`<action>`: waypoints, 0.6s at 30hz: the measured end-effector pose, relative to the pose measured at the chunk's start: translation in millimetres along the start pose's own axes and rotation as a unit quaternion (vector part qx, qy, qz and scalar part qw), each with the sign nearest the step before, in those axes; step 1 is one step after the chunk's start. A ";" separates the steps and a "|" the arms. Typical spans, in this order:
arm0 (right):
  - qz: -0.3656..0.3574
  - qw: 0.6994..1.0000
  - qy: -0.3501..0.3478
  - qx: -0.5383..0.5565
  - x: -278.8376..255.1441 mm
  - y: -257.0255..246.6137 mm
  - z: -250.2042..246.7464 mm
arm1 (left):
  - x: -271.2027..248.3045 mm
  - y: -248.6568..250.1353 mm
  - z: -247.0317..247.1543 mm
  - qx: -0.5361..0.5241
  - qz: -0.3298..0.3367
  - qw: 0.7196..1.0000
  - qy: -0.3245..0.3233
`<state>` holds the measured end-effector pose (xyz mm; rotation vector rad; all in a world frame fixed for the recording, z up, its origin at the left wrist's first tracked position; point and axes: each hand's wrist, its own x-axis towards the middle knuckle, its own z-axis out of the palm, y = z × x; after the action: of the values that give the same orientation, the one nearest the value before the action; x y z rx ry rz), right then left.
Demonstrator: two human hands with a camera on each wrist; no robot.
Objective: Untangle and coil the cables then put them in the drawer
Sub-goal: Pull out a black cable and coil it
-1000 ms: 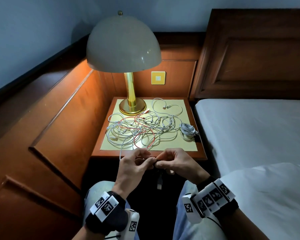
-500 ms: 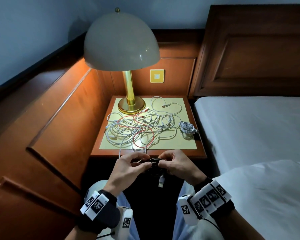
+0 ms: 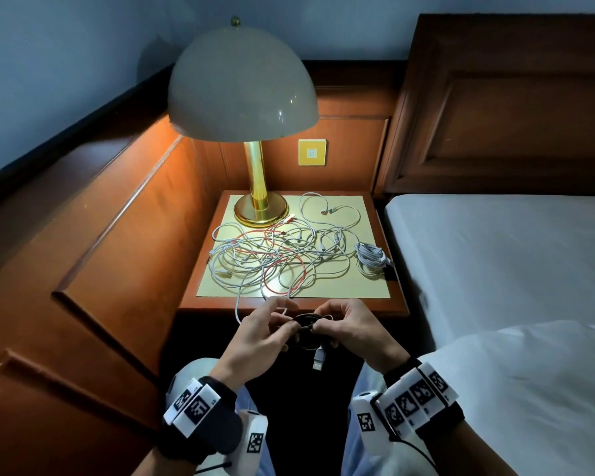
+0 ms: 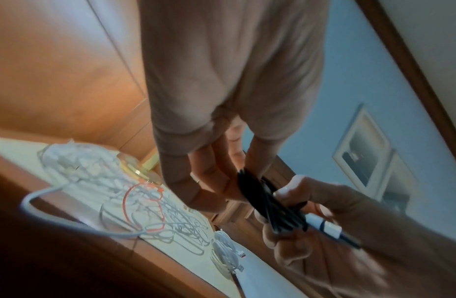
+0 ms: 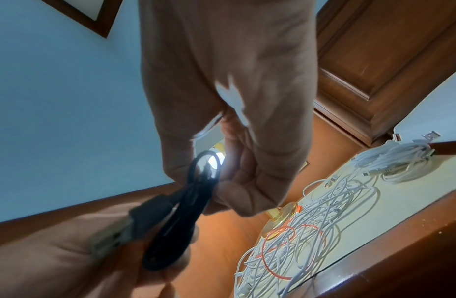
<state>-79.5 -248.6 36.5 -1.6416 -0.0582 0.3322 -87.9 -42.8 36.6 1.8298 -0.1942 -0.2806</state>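
Observation:
A small black cable coil [image 3: 306, 333] is held between both hands in front of the nightstand, its USB plug [image 3: 318, 360] hanging below. My left hand [image 3: 287, 326] pinches the coil's left side. My right hand [image 3: 318, 325] grips its right side. In the left wrist view my left fingers [image 4: 206, 181] close on the black coil [image 4: 267, 203]. The right wrist view shows my right fingers [image 5: 237, 193] curled around the black coil [image 5: 186, 205]. A tangle of white and red cables [image 3: 275, 259] lies on the nightstand [image 3: 397, 305]. No drawer shows.
A brass lamp [image 3: 260, 207] stands at the nightstand's back left. A coiled white cable [image 3: 371, 259] lies at the right edge. One white strand [image 3: 237, 309] hangs over the front edge near my left hand. The bed [image 3: 495, 255] is to the right, wood panelling to the left.
My fingertips, pressed together a second ago, have spread a little and the black coil now shows between them. Both hands kept their hold.

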 end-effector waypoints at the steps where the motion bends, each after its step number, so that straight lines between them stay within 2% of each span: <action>1: -0.001 1.000 0.003 0.010 0.5 1.1 -0.2 | 0.5 -0.5 -0.3 -0.038 -0.017 0.999 -0.008; 8: 0.003 0.993 0.032 0.112 2.0 16.0 5.9 | 2.1 -5.4 1.8 -0.131 -0.034 0.991 -0.008; 12: -0.006 0.992 0.032 0.122 2.2 19.0 9.0 | 2.4 -9.7 2.3 -0.072 0.004 0.997 0.017; 15: -0.035 0.994 0.030 0.094 -0.4 18.8 9.7 | 2.7 -9.9 4.4 -0.034 0.039 0.997 0.066; 18: -0.050 0.995 0.028 0.087 -2.4 17.2 9.5 | 3.4 -9.3 8.4 0.043 0.103 0.987 0.116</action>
<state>-87.0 -241.8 19.4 -1.4691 -0.0670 0.2095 -87.3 -49.0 25.2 1.8934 -0.2338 0.0879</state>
